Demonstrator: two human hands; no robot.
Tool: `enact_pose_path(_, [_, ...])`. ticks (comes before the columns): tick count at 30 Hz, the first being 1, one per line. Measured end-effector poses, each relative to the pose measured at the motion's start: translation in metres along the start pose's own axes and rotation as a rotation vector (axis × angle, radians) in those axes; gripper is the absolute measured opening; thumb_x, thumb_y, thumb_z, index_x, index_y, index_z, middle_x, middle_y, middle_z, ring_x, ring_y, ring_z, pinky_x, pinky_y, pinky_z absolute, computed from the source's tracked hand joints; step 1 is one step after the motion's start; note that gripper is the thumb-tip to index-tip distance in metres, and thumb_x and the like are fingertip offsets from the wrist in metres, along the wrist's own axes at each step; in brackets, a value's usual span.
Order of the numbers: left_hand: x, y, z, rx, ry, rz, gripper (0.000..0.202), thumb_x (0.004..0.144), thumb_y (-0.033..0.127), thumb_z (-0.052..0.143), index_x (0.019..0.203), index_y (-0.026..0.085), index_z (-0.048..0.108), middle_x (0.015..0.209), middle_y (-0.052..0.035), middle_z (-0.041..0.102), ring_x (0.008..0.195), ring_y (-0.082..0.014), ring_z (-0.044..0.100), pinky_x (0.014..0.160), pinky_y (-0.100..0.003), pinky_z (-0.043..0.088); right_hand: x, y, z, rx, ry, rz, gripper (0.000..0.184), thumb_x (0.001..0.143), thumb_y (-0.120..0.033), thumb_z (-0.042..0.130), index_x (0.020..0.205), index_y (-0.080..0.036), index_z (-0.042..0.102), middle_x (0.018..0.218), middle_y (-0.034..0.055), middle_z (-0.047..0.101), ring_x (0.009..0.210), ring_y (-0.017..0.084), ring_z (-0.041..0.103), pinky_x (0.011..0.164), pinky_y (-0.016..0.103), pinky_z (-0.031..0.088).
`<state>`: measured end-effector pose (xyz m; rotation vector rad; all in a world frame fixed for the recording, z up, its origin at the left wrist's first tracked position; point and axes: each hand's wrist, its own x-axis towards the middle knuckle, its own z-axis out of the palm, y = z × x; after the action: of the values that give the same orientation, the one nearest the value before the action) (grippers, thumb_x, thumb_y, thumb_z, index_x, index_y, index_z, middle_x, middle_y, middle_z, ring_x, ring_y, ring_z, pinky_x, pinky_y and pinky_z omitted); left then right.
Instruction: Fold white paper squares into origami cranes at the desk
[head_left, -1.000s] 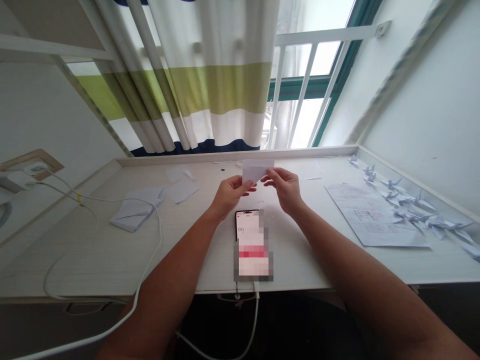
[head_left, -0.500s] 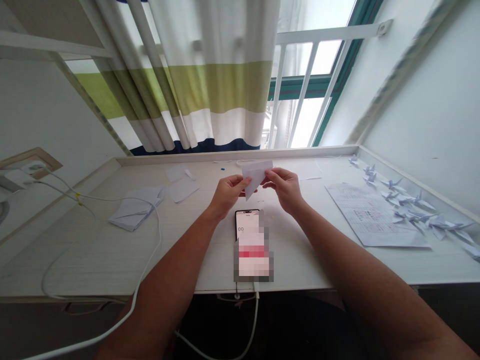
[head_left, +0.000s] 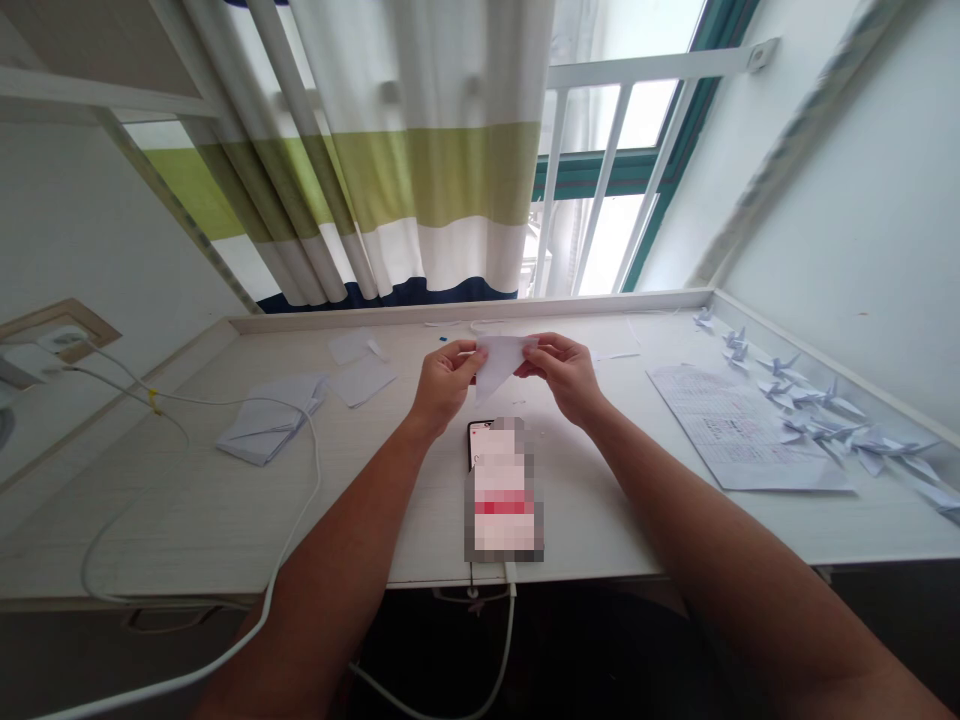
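Observation:
A small folded sheet of white paper (head_left: 501, 364), roughly triangular with a point facing down, is held up above the desk between my hands. My left hand (head_left: 444, 380) pinches its left corner, thumb on the near face. At the right corner, my right hand (head_left: 562, 372) grips it between thumb and fingers. The fingers behind the paper are partly hidden. Below the hands lies a phone (head_left: 504, 500), its screen largely blurred out, with a cable at its lower end.
Stacked white paper (head_left: 274, 415) and loose sheets (head_left: 363, 380) lie at the left. Several folded paper cranes (head_left: 817, 395) line the right side beside a printed sheet (head_left: 739, 425). A white cable (head_left: 318, 450) crosses the left. Behind the desk hangs a curtain (head_left: 442, 180).
The paper has turned slightly, its top edge now more level and its point lower left. Both hands still hold it, and the whole view has shifted a little.

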<state>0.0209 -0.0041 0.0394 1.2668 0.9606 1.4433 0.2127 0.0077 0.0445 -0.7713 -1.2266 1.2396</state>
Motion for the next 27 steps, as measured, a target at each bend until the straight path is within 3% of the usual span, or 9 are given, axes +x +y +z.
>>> enact_pose_path(4, [0.0,0.003,-0.001,0.012,0.013,-0.023,0.04,0.073,0.05,0.086,0.097,0.019,0.076,0.073,-0.0016,0.076,0.066,-0.0157,0.066,0.068,-0.03,0.054,0.001,0.001,-0.001,0.005,-0.049,0.014,0.023,0.075,-0.036,0.086,0.093,-0.023,0.08,0.075,0.0013,0.077,0.067,0.017,0.07,0.078,0.041,0.061])
enact_pose_path(8, [-0.001,0.009,-0.002,0.02,-0.019,-0.05,0.03,0.076,0.039,0.081,0.098,0.019,0.078,0.079,-0.0034,0.078,0.075,-0.0183,0.07,0.073,-0.032,0.056,0.0,0.0,-0.002,0.034,-0.057,0.012,0.007,0.077,-0.027,0.079,0.083,-0.022,0.08,0.072,0.0016,0.074,0.068,0.017,0.07,0.08,0.041,0.061])
enact_pose_path(11, [-0.002,0.01,-0.002,0.017,-0.02,-0.058,0.021,0.077,0.032,0.074,0.093,0.019,0.079,0.081,-0.0034,0.077,0.076,-0.018,0.071,0.074,-0.031,0.056,0.0,-0.002,-0.003,0.032,-0.071,0.004,0.005,0.078,-0.023,0.076,0.08,-0.021,0.081,0.077,0.0027,0.074,0.072,0.017,0.07,0.085,0.042,0.061])
enact_pose_path(15, [-0.002,0.006,-0.002,0.027,-0.014,-0.033,0.019,0.078,0.027,0.07,0.092,0.018,0.079,0.076,-0.0018,0.075,0.071,-0.0155,0.069,0.07,-0.028,0.054,0.001,-0.001,-0.003,0.02,-0.072,0.005,0.016,0.081,-0.035,0.079,0.077,-0.019,0.08,0.082,0.005,0.073,0.076,0.017,0.069,0.083,0.04,0.063])
enact_pose_path(19, [-0.002,0.003,-0.001,0.03,-0.012,0.005,0.019,0.078,0.026,0.07,0.092,0.017,0.079,0.079,-0.0024,0.076,0.072,-0.0153,0.069,0.069,-0.027,0.054,0.003,0.005,-0.002,-0.035,-0.032,-0.014,0.033,0.075,-0.048,0.089,0.074,-0.018,0.073,0.072,0.0026,0.07,0.068,0.015,0.066,0.074,0.036,0.061])
enact_pose_path(23, [-0.004,0.007,0.002,-0.03,-0.042,-0.024,0.021,0.084,0.035,0.071,0.093,0.017,0.076,0.088,-0.0042,0.077,0.08,-0.0184,0.073,0.075,-0.031,0.058,0.003,0.008,-0.001,-0.03,-0.012,-0.077,0.041,0.067,-0.045,0.096,0.079,-0.021,0.065,0.073,-0.0007,0.07,0.068,0.014,0.065,0.07,0.033,0.058])
enact_pose_path(27, [-0.004,0.006,0.002,-0.001,-0.054,-0.029,0.037,0.08,0.045,0.082,0.102,0.017,0.069,0.082,-0.004,0.078,0.074,-0.0188,0.073,0.072,-0.031,0.056,0.002,0.008,0.001,0.002,-0.023,-0.126,0.048,0.065,-0.041,0.098,0.082,-0.023,0.057,0.076,-0.0031,0.068,0.07,0.014,0.064,0.071,0.033,0.057])
